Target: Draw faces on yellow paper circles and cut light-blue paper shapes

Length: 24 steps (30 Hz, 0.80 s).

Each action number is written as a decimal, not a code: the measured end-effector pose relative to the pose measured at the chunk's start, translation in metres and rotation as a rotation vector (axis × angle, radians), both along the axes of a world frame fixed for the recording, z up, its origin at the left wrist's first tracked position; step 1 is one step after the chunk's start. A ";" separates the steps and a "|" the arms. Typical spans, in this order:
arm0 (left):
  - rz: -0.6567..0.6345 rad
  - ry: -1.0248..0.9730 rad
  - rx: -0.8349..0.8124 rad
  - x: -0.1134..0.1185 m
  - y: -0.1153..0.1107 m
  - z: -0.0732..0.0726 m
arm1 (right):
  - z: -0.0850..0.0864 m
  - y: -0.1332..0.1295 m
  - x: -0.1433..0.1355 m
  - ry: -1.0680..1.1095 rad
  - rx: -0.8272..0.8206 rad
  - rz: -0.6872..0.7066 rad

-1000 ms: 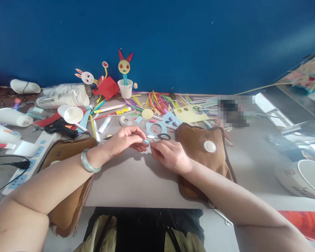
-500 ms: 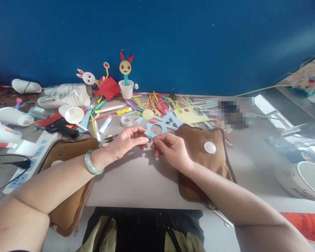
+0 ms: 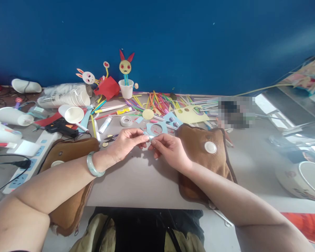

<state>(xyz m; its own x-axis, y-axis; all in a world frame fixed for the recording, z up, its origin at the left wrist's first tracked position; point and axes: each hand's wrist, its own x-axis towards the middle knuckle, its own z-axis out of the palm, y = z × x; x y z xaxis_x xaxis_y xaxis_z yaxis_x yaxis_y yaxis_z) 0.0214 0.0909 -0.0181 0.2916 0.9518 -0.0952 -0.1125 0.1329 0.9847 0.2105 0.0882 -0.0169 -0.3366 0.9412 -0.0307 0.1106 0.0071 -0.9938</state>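
A small piece of light blue paper (image 3: 146,134) is pinched between my two hands above the table. My left hand (image 3: 130,141), with a pale bangle (image 3: 92,164) on its wrist, grips it between thumb and forefinger. From the other side, the fingertips of my right hand (image 3: 169,147) close on its edge. Just beyond my fingers lies a blue paper sheet (image 3: 162,128) with a round hole cut out. Dark-handled scissors (image 3: 111,137) rest beside my left hand, next to small yellow discs (image 3: 105,144).
Brown pouches (image 3: 195,164) flank the work spot. Behind lie colourful pipe cleaners (image 3: 160,101), a tape roll (image 3: 126,121), a glue stick (image 3: 124,111) and a yellow sheet with holes (image 3: 191,114). A rabbit figure in a paper cup (image 3: 126,90) stands by the wall. A power strip (image 3: 31,161) is at left.
The blue paper piece has turned between my fingertips and a paler side shows. Both hands have shifted only slightly, staying close together.
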 end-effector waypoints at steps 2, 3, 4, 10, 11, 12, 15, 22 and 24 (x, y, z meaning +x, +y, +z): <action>0.026 0.038 -0.004 -0.001 -0.001 0.003 | 0.002 0.000 0.000 -0.024 -0.012 0.021; 0.043 0.055 -0.005 -0.001 -0.001 0.005 | 0.002 0.000 0.000 -0.041 -0.018 0.035; 0.060 0.068 -0.006 -0.001 -0.001 0.007 | 0.003 0.000 0.001 -0.056 -0.022 0.047; 0.142 0.064 -0.019 -0.005 0.005 0.012 | 0.002 0.003 0.001 -0.089 -0.022 0.079; 0.155 0.057 -0.011 -0.006 0.006 0.012 | 0.001 0.003 0.001 -0.085 -0.028 0.074; 0.170 0.048 -0.005 -0.007 0.008 0.012 | -0.001 0.003 0.001 -0.073 -0.035 0.065; 0.205 0.026 -0.010 -0.008 0.010 0.012 | -0.007 0.003 0.000 0.007 -0.018 0.021; 0.169 0.105 -0.001 -0.002 0.003 0.015 | -0.016 -0.003 0.002 -0.137 0.348 -0.101; 0.135 0.135 0.030 -0.002 0.000 0.014 | -0.016 -0.003 0.002 -0.217 0.425 -0.124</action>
